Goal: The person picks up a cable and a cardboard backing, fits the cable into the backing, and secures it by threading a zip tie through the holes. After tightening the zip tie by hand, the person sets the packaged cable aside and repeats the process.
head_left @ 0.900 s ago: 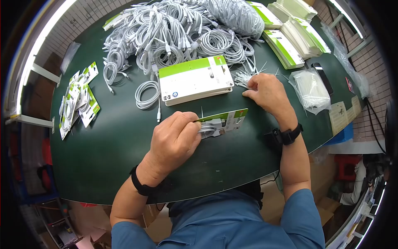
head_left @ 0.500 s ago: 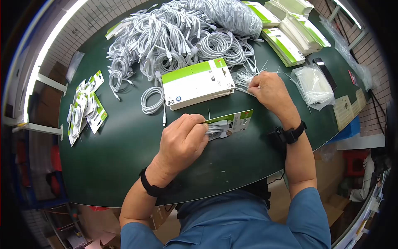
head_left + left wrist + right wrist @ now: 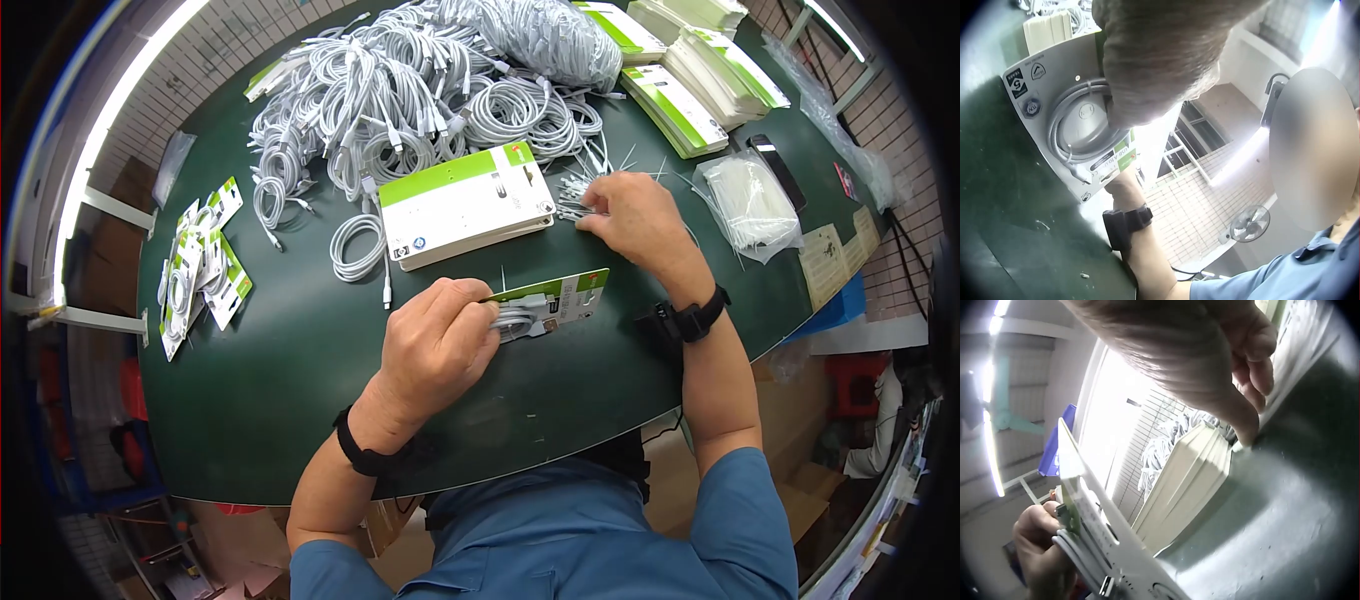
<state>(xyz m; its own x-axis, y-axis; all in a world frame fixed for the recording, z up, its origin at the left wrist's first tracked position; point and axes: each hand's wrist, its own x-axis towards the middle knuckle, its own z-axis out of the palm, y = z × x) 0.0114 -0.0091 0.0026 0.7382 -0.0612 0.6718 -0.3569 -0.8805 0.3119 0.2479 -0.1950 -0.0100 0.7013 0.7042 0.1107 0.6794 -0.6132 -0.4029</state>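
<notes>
Left hand (image 3: pixel 440 335) has its grip clamped on one end of a green-and-white packaging card (image 3: pixel 582 288), thumb and fingers pinching it together with part of the coiled white USB cable (image 3: pixel 515 322) that lies against its face. The card stands tilted on edge in front of the person, its green strip uppermost in the head view; whether its lower edge touches the counter (image 3: pixel 280 400) cannot be told. A thin pale strand rises just behind it. Right hand (image 3: pixel 640 220) is at the loose bundle of white cable ties (image 3: pixel 573 193), thumb and fingers bent down toward them; I cannot tell whether its grip has closed on a tie or is apart. Between the hands and the great heap of coiled cables (image 3: pixel 380 90) lies a stack of flat cards (image 3: pixel 465 205), the tie bundle beside its right end and a single coiled cable (image 3: pixel 357 248) beside its left. Well to the left, several carded cables (image 3: pixel 205 265) overlap in a pile. Right of the right hand sit a clear bag of cable ties (image 3: pixel 748 200) and a dark oblong device (image 3: pixel 778 170), with more card stacks (image 3: pixel 675 110) near the far edge.
</notes>
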